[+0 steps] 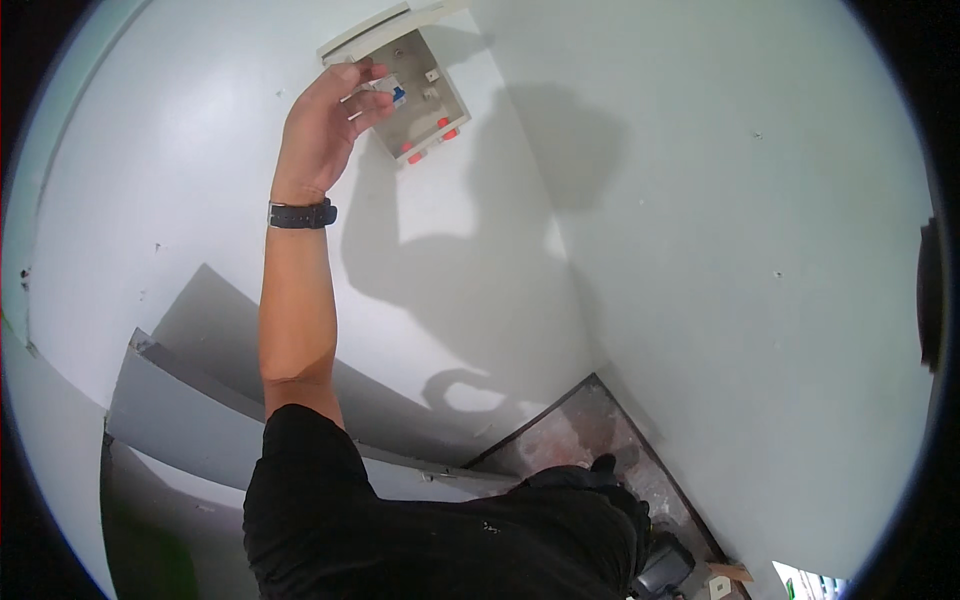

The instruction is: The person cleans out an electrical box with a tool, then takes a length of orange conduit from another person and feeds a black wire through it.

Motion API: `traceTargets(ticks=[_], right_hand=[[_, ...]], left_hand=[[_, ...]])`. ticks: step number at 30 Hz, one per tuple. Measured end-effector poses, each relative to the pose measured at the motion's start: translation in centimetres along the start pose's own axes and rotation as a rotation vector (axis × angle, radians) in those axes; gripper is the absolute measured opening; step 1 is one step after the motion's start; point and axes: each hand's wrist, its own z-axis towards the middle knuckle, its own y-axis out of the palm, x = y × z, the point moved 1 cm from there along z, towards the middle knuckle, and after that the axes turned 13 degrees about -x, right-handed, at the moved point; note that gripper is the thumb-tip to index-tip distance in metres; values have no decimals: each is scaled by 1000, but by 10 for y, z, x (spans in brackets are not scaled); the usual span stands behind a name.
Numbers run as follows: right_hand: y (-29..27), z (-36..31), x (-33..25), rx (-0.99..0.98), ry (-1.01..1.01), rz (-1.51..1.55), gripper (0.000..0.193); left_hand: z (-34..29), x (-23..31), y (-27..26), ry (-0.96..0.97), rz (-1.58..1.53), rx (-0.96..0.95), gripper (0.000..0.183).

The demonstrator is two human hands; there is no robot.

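Note:
My left hand (335, 115), raised high on a watch-banded arm, is at the left side of an open wall-mounted electrical box (461, 108). Its thumb and fingers are curled around a small white circuit breaker (398, 95) with a blue switch, at the box's opening. Part of the breaker is hidden by the fingers. The box's cream lid (370, 35) stands lifted along the top. Red-orange fittings (447, 128) sit along the lower edge of the box. My right hand is out of the picture.
White walls meet in a corner to the right of the box. A grey ledge (190, 400) runs along the lower left. Below, a dusty floor (560, 430) shows beside my black-shirted body. At lower right lie a dark grey object (665, 570) and a small white piece (720, 587).

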Motion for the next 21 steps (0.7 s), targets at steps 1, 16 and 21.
traceTargets(ticks=[1,16,21], right_hand=[[-1,-1,0,-1,-1,-1,32],[-15,6,-19,6,-2,-16,51],[-23,13,-21,-9,-12,-14,59]], left_hand=[[0,-4,0,-14,70,13,35],[30,-36,-56,178,1016,426,34],[30,-68,-80,236,994,462,24]])
